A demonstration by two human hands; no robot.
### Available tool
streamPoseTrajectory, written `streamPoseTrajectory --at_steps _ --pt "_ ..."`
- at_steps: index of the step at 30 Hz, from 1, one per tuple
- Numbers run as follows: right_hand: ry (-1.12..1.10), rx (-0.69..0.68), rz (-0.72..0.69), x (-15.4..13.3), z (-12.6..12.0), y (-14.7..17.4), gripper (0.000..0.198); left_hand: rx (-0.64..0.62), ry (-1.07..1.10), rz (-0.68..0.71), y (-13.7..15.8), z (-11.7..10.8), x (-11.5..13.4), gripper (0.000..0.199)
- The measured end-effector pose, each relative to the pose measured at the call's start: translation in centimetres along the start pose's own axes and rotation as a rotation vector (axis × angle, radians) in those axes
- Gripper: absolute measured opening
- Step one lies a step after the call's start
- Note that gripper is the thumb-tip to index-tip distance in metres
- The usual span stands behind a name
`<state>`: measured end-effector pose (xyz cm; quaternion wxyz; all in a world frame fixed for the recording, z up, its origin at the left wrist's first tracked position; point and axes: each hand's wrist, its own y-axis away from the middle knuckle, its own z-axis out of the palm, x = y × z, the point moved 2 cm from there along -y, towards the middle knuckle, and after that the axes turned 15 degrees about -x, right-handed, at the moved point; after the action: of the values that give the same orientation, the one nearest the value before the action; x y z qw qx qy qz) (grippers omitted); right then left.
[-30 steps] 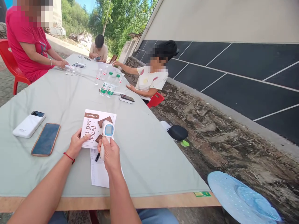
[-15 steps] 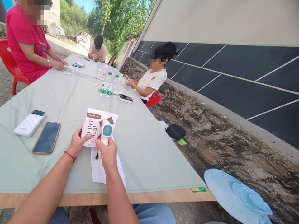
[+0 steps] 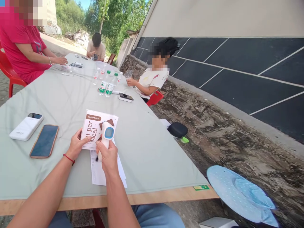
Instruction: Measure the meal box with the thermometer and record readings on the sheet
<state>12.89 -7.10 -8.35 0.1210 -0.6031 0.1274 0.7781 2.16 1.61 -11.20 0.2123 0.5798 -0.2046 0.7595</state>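
My left hand [image 3: 78,144] grips the left edge of a white and brown NutriMotion box [image 3: 91,128], thumb across its front, tilted up above the table. In my right hand [image 3: 109,154] is a white infrared thermometer [image 3: 104,144], its handle wrapped by the fingers. The thermometer's small blue-rimmed screen faces me and it overlaps the right part of the box. Below both hands lie printed paper sheets [image 3: 97,172], with a dark pen tip showing near the thermometer's handle.
A power bank [image 3: 25,128] and a phone [image 3: 44,141] lie to the left. Bottles [image 3: 109,88] and another phone [image 3: 126,96] stand and lie farther back. Three people sit around the table [image 3: 152,164]. A blue hat [image 3: 237,190] hangs beyond the right corner.
The view has shifted slightly. My hands keep the same hold on box and thermometer. The person in pink has lifted a hand a little, fingers now spread above the table.
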Motion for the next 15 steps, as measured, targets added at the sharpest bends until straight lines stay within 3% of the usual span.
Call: streamPoseTrajectory --at_steps 15 --pt "0.030 -0.018 0.000 -0.88 0.37 -0.12 0.026 0.016 0.001 0.003 0.01 -0.23 0.08 0.067"
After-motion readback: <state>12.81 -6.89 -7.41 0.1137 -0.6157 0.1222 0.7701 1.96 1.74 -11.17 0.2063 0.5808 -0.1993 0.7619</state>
